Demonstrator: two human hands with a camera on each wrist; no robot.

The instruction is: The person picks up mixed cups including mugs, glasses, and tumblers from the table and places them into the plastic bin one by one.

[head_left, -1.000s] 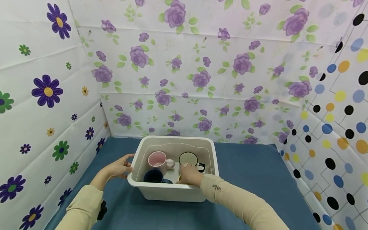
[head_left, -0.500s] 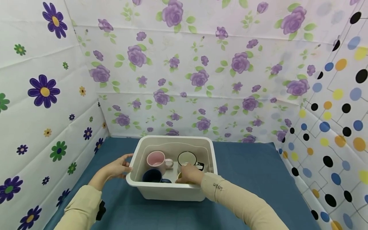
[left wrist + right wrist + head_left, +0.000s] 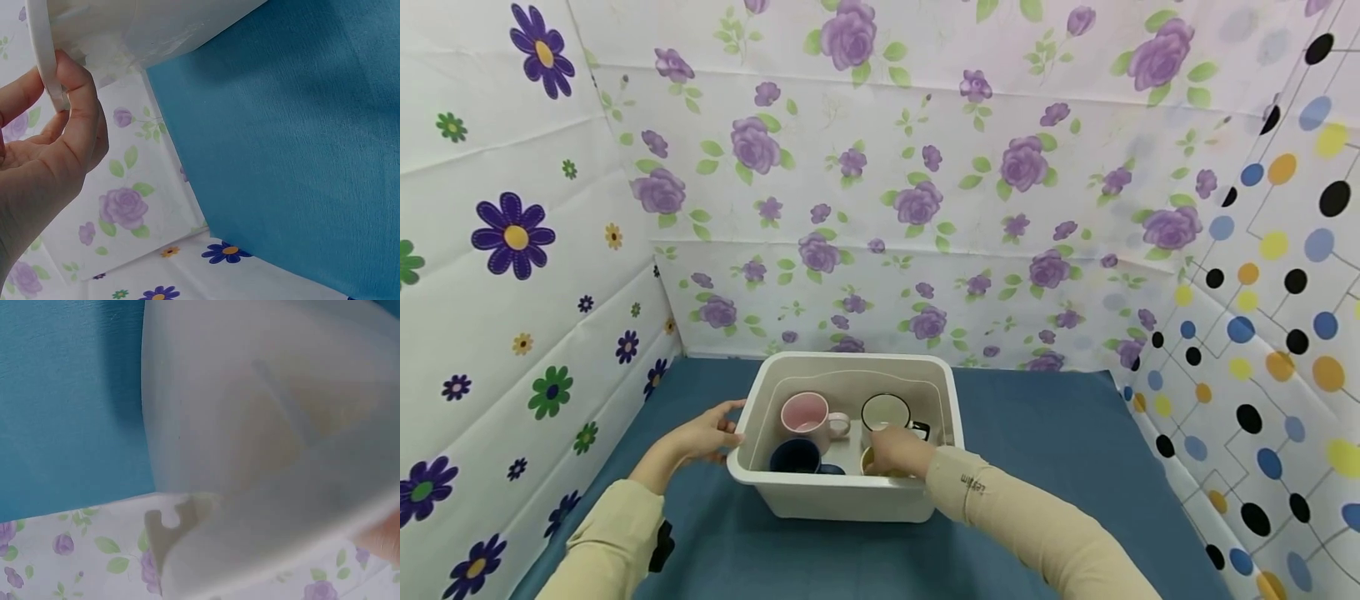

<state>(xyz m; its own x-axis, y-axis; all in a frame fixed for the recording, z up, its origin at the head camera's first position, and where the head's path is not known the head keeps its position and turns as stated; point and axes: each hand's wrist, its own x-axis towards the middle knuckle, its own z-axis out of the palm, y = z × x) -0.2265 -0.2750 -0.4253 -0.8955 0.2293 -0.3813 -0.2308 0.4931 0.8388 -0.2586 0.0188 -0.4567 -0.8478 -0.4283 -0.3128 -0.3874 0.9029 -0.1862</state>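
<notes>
A white plastic tub [image 3: 850, 502] stands on the blue cloth with several mugs inside. With thumb and fingers, my left hand [image 3: 703, 437] pinches the tub's left rim; in the left wrist view the hand [image 3: 59, 134] has that rim between thumb and fingers. Reaching over the front wall, my right hand [image 3: 901, 451] grips a yellow mug [image 3: 867, 461] at the front right, mostly covered by the hand. Behind it stands a white mug [image 3: 885, 409] with a black rim and handle. A pink mug [image 3: 807, 412] is at back left, a dark blue mug [image 3: 796, 457] in front of it.
Blue cloth [image 3: 1037, 467] covers the table around the tub. Flowered sheets [image 3: 880, 208] hang behind and at the left, and a dotted sheet [image 3: 1262, 350] hangs at the right. The tub's outer wall [image 3: 269, 425] fills much of the right wrist view.
The right hand has shifted slightly at the yellow mug, and more of the mug's rim shows. The left hand keeps its hold on the tub. The head view has drifted a little.
</notes>
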